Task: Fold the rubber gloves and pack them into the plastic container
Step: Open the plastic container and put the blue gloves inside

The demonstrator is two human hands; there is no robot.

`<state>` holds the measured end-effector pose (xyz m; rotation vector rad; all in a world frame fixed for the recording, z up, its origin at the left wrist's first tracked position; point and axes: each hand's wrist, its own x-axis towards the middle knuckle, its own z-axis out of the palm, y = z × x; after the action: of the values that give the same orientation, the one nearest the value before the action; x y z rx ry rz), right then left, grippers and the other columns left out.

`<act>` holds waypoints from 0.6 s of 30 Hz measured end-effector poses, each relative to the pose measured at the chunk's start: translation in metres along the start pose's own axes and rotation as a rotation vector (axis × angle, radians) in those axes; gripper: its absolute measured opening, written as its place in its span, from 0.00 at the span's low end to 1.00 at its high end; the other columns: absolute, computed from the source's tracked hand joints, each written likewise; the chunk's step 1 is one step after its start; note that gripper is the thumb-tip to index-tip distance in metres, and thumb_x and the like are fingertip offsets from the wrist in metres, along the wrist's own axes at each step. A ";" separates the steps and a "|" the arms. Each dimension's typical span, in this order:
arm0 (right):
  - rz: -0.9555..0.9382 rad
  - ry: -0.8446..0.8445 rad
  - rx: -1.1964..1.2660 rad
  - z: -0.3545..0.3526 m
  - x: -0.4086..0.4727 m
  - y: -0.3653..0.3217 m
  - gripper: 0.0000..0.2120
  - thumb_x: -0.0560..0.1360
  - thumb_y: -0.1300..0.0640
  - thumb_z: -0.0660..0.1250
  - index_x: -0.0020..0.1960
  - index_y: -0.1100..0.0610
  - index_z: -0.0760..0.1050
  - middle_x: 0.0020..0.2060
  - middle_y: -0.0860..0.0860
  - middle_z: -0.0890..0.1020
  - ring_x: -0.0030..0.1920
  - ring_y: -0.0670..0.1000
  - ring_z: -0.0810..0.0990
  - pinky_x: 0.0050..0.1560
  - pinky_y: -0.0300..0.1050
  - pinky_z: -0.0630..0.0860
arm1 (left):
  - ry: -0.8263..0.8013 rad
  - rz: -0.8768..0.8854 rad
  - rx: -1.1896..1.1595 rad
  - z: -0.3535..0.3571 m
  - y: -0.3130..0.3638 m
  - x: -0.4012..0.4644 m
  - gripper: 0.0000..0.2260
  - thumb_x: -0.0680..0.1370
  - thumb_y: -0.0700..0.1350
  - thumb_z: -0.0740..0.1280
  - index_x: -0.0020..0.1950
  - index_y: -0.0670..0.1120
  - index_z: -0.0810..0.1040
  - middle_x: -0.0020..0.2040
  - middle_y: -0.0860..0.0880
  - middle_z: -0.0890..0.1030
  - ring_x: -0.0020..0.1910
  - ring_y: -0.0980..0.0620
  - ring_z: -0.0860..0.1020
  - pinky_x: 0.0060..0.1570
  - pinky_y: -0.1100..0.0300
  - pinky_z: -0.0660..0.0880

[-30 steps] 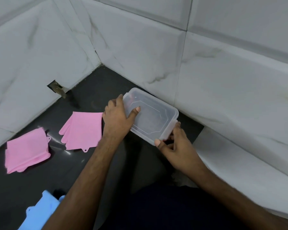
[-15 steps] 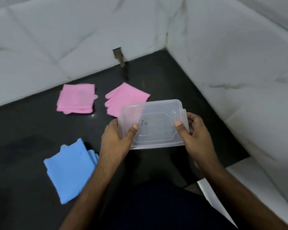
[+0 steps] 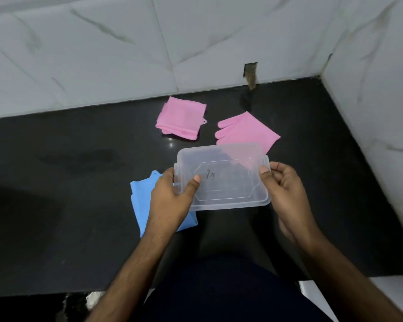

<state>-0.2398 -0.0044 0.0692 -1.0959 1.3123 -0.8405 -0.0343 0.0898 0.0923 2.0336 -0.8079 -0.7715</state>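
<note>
Two hands are holding a clear plastic container (image 3: 222,176), lid on, above a black tabletop (image 3: 68,205). The left hand (image 3: 170,201) is gripping its left end, thumb on the lid; the right hand (image 3: 286,189) is gripping its right end. A folded pink glove (image 3: 182,118) is lying near the marble wall (image 3: 102,54). A flat pink glove (image 3: 247,131) is lying beside it, partly behind the container. A folded blue glove (image 3: 142,205) is lying under the left hand.

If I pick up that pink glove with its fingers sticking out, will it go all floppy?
Probably floppy: the unfolded pink glove lies completely flat, and the folded pink glove beside it bent over easily. It looks thin, so likely light. It probably won't break.
</note>
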 end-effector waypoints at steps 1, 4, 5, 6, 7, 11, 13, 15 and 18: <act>0.001 0.001 -0.004 0.002 0.003 -0.001 0.16 0.79 0.47 0.69 0.64 0.52 0.74 0.53 0.47 0.86 0.52 0.48 0.86 0.54 0.53 0.84 | -0.009 -0.009 -0.016 -0.002 -0.002 0.000 0.15 0.78 0.58 0.71 0.62 0.56 0.74 0.55 0.60 0.81 0.56 0.56 0.81 0.50 0.63 0.78; 0.024 0.016 -0.015 0.005 0.012 -0.004 0.16 0.79 0.47 0.69 0.63 0.52 0.75 0.51 0.46 0.86 0.49 0.47 0.87 0.50 0.48 0.84 | -0.043 -0.021 -0.050 -0.004 -0.006 0.002 0.13 0.79 0.57 0.71 0.61 0.59 0.74 0.56 0.61 0.82 0.57 0.55 0.82 0.52 0.60 0.80; 0.041 0.021 -0.010 0.005 0.015 -0.004 0.16 0.79 0.47 0.69 0.63 0.53 0.75 0.51 0.46 0.86 0.49 0.47 0.87 0.51 0.48 0.84 | -0.055 -0.020 -0.049 -0.003 -0.006 0.003 0.14 0.79 0.57 0.71 0.63 0.58 0.75 0.57 0.59 0.83 0.57 0.54 0.82 0.55 0.58 0.81; 0.058 0.025 -0.003 0.005 0.018 -0.004 0.16 0.79 0.47 0.69 0.63 0.53 0.75 0.51 0.47 0.86 0.50 0.47 0.87 0.52 0.50 0.84 | -0.065 -0.019 -0.046 -0.003 -0.007 0.004 0.14 0.79 0.57 0.70 0.64 0.58 0.76 0.59 0.57 0.83 0.57 0.53 0.83 0.57 0.55 0.82; 0.072 0.029 0.003 0.005 0.019 -0.005 0.16 0.80 0.48 0.69 0.63 0.54 0.76 0.51 0.47 0.86 0.50 0.48 0.87 0.54 0.51 0.84 | -0.072 -0.018 -0.046 -0.003 -0.007 0.005 0.15 0.79 0.57 0.70 0.65 0.57 0.76 0.59 0.56 0.83 0.57 0.53 0.83 0.57 0.54 0.82; 0.080 0.028 -0.001 0.001 0.021 -0.005 0.15 0.81 0.49 0.67 0.63 0.56 0.79 0.52 0.49 0.86 0.52 0.50 0.86 0.57 0.55 0.83 | -0.097 -0.011 -0.058 -0.001 -0.005 0.010 0.12 0.80 0.57 0.69 0.63 0.59 0.77 0.58 0.57 0.84 0.55 0.54 0.83 0.54 0.59 0.81; 0.085 0.042 0.004 -0.002 0.020 -0.004 0.16 0.81 0.49 0.67 0.64 0.57 0.77 0.53 0.50 0.86 0.53 0.51 0.86 0.58 0.56 0.83 | -0.100 -0.003 -0.060 0.001 -0.004 0.011 0.11 0.80 0.56 0.69 0.62 0.60 0.77 0.57 0.58 0.84 0.55 0.53 0.84 0.51 0.62 0.80; 0.087 0.058 -0.018 -0.006 0.018 -0.002 0.16 0.81 0.48 0.66 0.64 0.55 0.76 0.54 0.49 0.86 0.54 0.50 0.86 0.58 0.55 0.83 | -0.107 0.003 -0.053 0.004 -0.004 0.012 0.11 0.80 0.56 0.69 0.62 0.60 0.77 0.57 0.58 0.84 0.55 0.53 0.84 0.50 0.63 0.80; 0.096 0.068 -0.020 -0.012 0.016 0.001 0.12 0.82 0.50 0.66 0.62 0.54 0.79 0.50 0.46 0.86 0.51 0.48 0.86 0.54 0.51 0.84 | -0.118 -0.009 -0.033 0.009 -0.003 0.012 0.17 0.80 0.56 0.69 0.68 0.53 0.78 0.60 0.55 0.84 0.57 0.51 0.84 0.58 0.53 0.82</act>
<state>-0.2495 -0.0212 0.0645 -1.0186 1.4217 -0.8008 -0.0328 0.0783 0.0826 1.9785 -0.8470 -0.9112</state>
